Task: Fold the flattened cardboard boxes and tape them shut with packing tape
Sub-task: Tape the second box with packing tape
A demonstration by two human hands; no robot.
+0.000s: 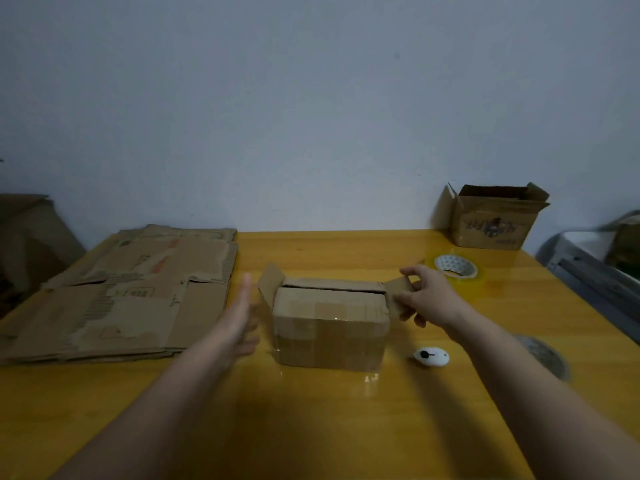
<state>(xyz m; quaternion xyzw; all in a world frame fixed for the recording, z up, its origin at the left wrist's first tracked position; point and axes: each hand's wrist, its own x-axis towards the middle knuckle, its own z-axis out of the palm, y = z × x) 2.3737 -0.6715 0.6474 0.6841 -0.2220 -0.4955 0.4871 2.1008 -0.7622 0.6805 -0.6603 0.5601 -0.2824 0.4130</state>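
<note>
A yellow worktop (311,427) stands against a pale wall. Mid-worktop sits a small cardboard box (330,327); the right hand (427,296) pinches its right end flap (398,289), while the left hand (239,317), fingers straight, hovers beside its left flap. Flattened boxes (124,292) lie at the left edge, a tape roll (455,266) near the right.

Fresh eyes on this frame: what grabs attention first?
The small cardboard box at table centre, side flaps open, with the right hand pinching its right flap and the left hand open beside it. Then the flattened cardboard stack at left and the tape roll behind the right hand.
</note>
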